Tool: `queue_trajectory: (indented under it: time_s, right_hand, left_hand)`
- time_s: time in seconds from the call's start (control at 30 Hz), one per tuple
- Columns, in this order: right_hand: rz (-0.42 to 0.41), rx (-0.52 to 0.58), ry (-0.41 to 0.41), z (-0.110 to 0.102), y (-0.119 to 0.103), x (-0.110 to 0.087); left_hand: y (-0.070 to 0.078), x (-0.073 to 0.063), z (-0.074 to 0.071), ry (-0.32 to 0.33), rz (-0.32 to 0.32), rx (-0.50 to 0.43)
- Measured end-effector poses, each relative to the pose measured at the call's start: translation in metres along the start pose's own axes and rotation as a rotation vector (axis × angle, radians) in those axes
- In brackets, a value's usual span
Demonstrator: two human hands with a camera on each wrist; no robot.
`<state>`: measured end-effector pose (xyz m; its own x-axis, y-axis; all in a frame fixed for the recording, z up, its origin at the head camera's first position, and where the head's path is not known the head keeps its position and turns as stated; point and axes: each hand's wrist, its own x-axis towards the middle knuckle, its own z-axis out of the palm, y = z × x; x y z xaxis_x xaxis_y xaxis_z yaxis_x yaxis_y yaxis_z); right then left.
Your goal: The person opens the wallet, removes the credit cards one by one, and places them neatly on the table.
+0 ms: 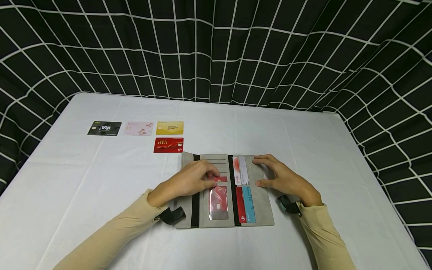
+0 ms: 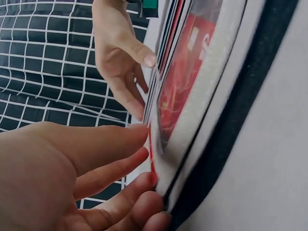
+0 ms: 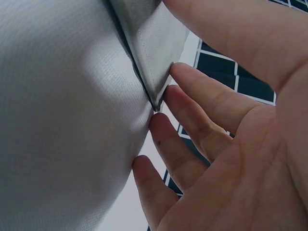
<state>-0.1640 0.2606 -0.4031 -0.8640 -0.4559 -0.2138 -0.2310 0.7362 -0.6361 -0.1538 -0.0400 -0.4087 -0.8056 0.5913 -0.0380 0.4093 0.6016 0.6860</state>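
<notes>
Closest to us, the grey wallet (image 1: pixel 226 189) lies open on the white table (image 1: pixel 101 180); our left hand (image 1: pixel 189 180) pinches a red card (image 1: pixel 221 179) at its slot, our right hand (image 1: pixel 281 178) rests flat, fingers spread, on the flap. Thin, stiff and slick, we'd judge: take its edge. Only the left wrist view shows the fingertips (image 2: pixel 144 154) on it. Beyond lie four cards (image 1: pixel 136 128).

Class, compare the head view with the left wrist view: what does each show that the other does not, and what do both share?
Only the head view shows the four loose cards on the white table: black card, pink card, yellow card and red card. It also shows the whole open grey wallet.

Only the left wrist view shows, close up, the left hand's fingertips at a red card edge in the wallet.

Both show the left hand, the right hand and the windowed red card.
</notes>
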Motion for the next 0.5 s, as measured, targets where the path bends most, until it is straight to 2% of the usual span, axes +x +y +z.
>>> queue_trajectory:
  time_s: [0.5]
  right_hand:
    - [-0.008, 0.003, 0.002, 0.0006, -0.0003, 0.0004]
  left_hand:
    - [-0.0065, 0.0028, 0.0056, 0.033, -0.012, -0.065]
